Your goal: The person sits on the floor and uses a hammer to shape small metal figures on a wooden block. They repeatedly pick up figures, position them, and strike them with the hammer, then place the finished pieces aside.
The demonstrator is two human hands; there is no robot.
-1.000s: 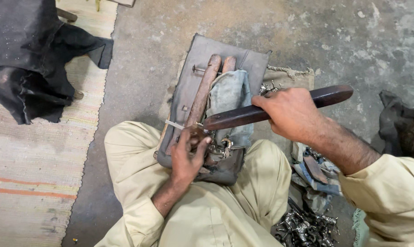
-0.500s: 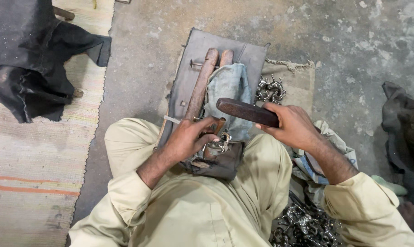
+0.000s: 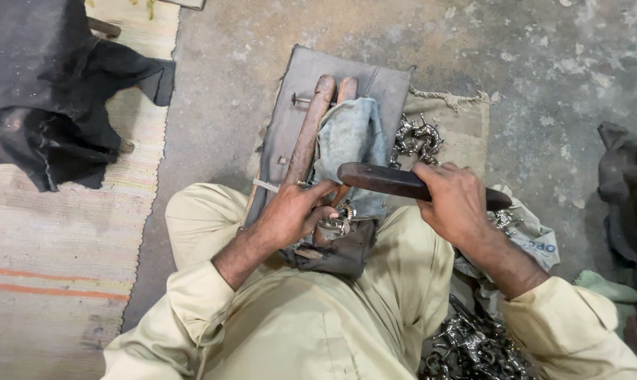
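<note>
Two hands at work over a seated lap, person in pale yellow clothes on a concrete floor [image 3: 529,91]. Right hand [image 3: 453,204] is wrapped tight round a dark wooden tool [image 3: 381,179], fingers fully closed on it; tool lies approx. level, its free end pointing to 9 o'clock, just above the metal piece. Left hand [image 3: 296,211] has thumb & fingers pinched on a small shiny metal buckle-like piece [image 3: 334,224], which sits at the near end of a long wooden block [image 3: 308,134]. Can't tell exactly how the piece seats on the block, fingers hide part of it. Block runs toward 12 o'clock over a grey flat board [image 3: 381,81], w/ a blue-grey cloth [image 3: 352,137] draped beside it at 3 o'clock. Pile of shiny metal fittings [image 3: 417,137] on burlap sacking [image 3: 459,116] at 1 o'clock of the hands; a bigger heap of fittings [image 3: 473,348] at 5 o'clock by the right knee. Dark cloth [image 3: 44,91] on a striped woven mat [image 3: 51,267] at 10 o'clock, well apart.
</note>
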